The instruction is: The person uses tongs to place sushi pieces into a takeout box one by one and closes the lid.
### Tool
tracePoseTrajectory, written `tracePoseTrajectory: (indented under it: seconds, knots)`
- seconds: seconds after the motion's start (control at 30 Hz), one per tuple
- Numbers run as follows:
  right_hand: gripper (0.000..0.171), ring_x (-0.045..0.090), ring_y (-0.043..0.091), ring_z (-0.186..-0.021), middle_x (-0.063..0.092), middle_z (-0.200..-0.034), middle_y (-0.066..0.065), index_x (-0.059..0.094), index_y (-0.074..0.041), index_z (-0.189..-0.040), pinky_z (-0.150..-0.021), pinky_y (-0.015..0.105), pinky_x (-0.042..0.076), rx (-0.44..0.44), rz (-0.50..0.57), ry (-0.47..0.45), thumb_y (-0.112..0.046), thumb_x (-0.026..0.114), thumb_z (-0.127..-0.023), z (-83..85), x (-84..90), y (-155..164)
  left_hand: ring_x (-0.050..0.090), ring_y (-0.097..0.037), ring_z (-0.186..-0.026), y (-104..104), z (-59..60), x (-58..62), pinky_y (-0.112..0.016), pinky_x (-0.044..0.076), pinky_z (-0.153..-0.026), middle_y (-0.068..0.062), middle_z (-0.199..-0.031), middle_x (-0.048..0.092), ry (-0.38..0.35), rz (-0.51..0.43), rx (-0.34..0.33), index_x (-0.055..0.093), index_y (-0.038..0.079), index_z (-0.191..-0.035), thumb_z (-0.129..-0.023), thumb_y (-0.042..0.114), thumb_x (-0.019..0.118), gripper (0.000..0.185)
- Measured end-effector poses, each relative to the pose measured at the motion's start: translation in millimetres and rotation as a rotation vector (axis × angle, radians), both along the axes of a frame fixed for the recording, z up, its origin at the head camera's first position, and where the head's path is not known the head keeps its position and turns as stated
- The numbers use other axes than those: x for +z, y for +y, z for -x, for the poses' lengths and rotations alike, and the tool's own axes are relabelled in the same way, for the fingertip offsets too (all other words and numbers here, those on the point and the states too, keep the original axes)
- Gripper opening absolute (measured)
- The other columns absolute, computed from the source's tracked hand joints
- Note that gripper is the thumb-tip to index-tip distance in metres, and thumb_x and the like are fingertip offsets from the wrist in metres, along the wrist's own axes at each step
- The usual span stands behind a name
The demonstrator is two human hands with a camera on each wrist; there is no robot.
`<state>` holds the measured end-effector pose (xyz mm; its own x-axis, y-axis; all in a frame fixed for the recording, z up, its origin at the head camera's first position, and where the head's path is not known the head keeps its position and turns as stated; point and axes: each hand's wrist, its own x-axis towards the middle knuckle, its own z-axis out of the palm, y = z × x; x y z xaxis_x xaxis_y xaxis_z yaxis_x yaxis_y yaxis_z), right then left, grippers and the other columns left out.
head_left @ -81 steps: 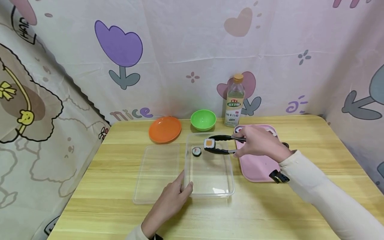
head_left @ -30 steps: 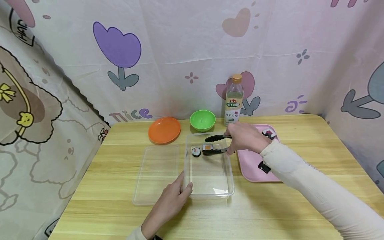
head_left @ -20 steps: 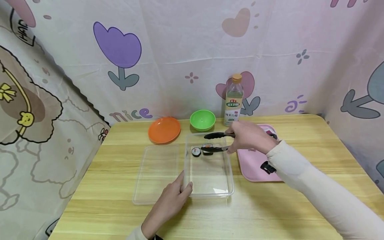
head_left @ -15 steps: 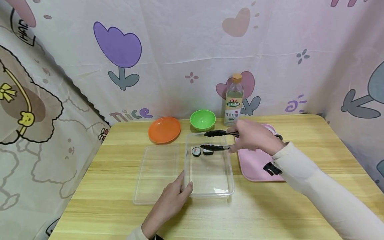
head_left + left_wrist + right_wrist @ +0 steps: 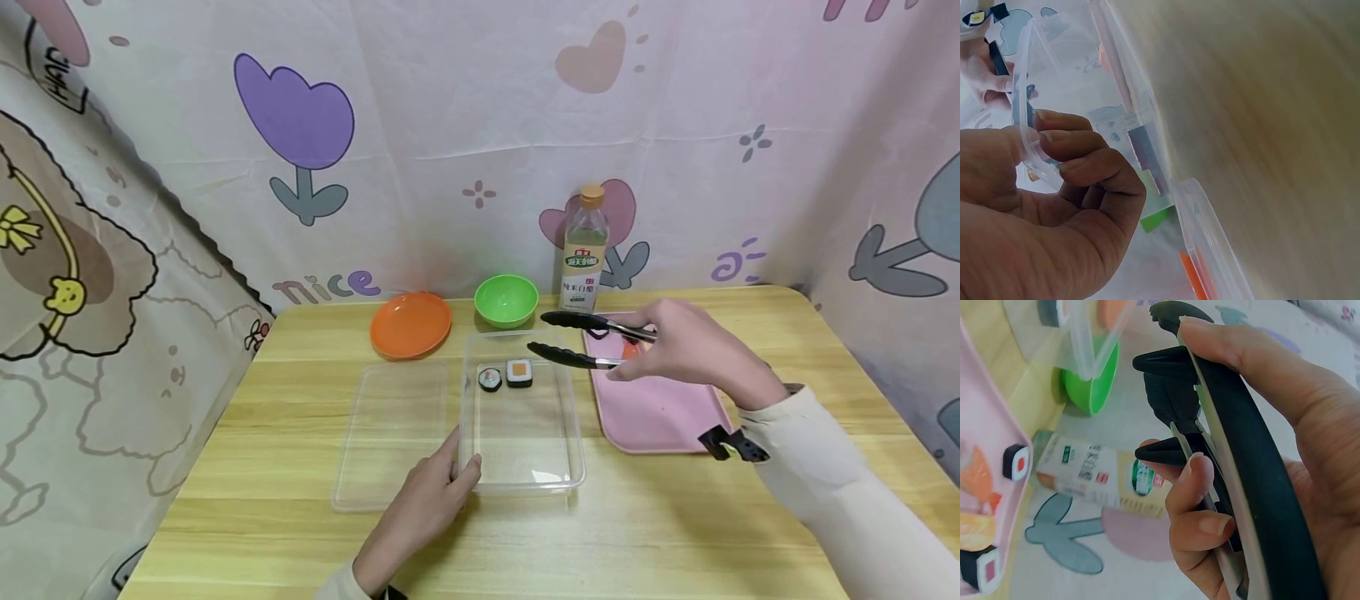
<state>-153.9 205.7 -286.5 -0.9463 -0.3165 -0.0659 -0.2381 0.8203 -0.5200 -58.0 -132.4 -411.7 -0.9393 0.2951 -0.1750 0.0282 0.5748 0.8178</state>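
Observation:
My left hand (image 5: 423,500) pinches the near left wall of a clear plastic container (image 5: 525,487), thumb and curled fingers on either side of its rim in the left wrist view. Two toy-like sushi pieces lie inside at the far end: a round roll (image 5: 490,380) and a squarish roll with an orange centre (image 5: 519,373). My right hand (image 5: 686,346) holds black-tipped kitchen tongs (image 5: 572,357), spread with nothing between the tips. They span from the container's far right corner to the pink tray (image 5: 660,421). On that tray lie more pieces, such as a red-centred roll (image 5: 1017,462) and an orange-topped piece (image 5: 974,474).
A clear lid (image 5: 390,442) lies flat left of the container. Behind stand an orange plate (image 5: 411,326), a green bowl (image 5: 507,301) and a vinegar bottle (image 5: 583,267), close to the patterned cloth backdrop (image 5: 450,100).
The tongs set the orange-centred roll down beside the round one and let it go. My right hand then lifted the tongs and moved right toward the tray. The left hand stayed put.

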Motion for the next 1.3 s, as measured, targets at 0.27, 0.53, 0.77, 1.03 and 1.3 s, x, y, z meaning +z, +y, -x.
tracePoseTrajectory:
  seconds: [0.27, 0.53, 0.77, 1.03, 1.3]
  knots:
    - [0.084, 0.049, 0.023, -0.079, 0.067, -0.122, 0.022, 0.067, 0.001, -0.13, -0.065, 0.035, 0.041, -0.067, 0.042, -0.005, -0.047, 0.094, -0.066, -8.1, -16.2, 30, 0.035, -0.006, -0.042, 0, 0.4, -0.1, -0.023, 0.026, -0.04, 0.008, -0.052, 0.048, 0.008, 0.008, 0.004, 0.037, 0.019, -0.156, -0.107, 0.033, 0.051, 0.053]
    - [0.095, 0.05, 0.031, -0.095, 0.058, -0.131, 0.034, 0.06, 0.008, -0.135, -0.071, 0.036, 0.041, -0.167, 0.044, -0.065, -0.053, 0.091, -0.068, -9.5, -39.8, 66, 0.033, -0.005, -0.042, 0, 0.0, 0.2, -0.022, 0.025, -0.039, 0.008, -0.051, 0.047, 0.009, 0.002, -0.001, 0.034, 0.016, -0.157, -0.107, 0.03, 0.05, 0.055]
    - [0.096, 0.045, 0.036, -0.101, 0.058, -0.122, 0.034, 0.055, 0.004, -0.142, -0.079, 0.042, 0.042, -0.264, 0.057, -0.142, -0.053, 0.088, -0.072, -8.1, -63.0, 98, 0.034, -0.006, -0.042, 0, 0.6, 1.2, -0.022, 0.026, -0.039, 0.008, -0.052, 0.047, 0.003, 0.006, 0.003, 0.036, 0.016, -0.156, -0.107, 0.031, 0.051, 0.054]
    - [0.105, 0.039, 0.039, -0.104, 0.043, -0.119, 0.027, 0.043, 0.004, -0.149, -0.07, 0.037, 0.035, -0.376, 0.124, -0.22, -0.056, 0.085, -0.075, -8.0, -81.2, 122, 0.034, -0.006, -0.043, 0, 0.4, 0.6, -0.022, 0.026, -0.04, 0.008, -0.053, 0.048, -0.004, 0.001, 0.0, 0.031, 0.015, -0.159, -0.107, 0.031, 0.05, 0.057]
    - [0.108, 0.041, 0.038, -0.098, 0.043, -0.125, 0.031, 0.039, 0.003, -0.151, -0.066, 0.035, 0.034, -0.43, 0.106, -0.214, -0.062, 0.081, -0.076, -8.9, -92.2, 133, 0.034, -0.006, -0.043, 0, -0.3, 0.0, -0.022, 0.026, -0.04, 0.008, -0.054, 0.048, -0.014, -0.003, 0.006, 0.029, 0.016, -0.16, -0.107, 0.031, 0.05, 0.059]
